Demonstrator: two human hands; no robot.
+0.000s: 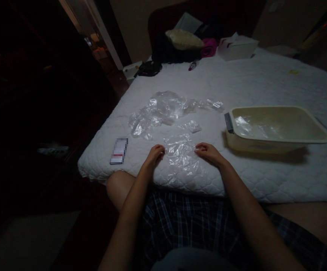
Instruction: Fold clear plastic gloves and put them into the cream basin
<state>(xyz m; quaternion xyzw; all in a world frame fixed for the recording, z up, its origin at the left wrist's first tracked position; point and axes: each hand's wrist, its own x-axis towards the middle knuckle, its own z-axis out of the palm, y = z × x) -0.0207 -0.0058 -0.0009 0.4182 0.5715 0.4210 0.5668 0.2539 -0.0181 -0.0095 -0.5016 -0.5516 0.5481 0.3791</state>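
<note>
A clear plastic bag lies spread on the white quilted mattress in front of me. My left hand pinches its left edge between thumb and fingers. On the opposite edge, my right hand is closed in a similar pinch. Just beyond the bag is a small folded piece of clear plastic. Farther back, a crumpled heap of clear plastic bags stretches from left to right.
At right stands a cream plastic basin with grey handles and clear plastic inside. A phone lies near the left edge of the mattress. Toward the headboard are a white box, a pillow and a black bag.
</note>
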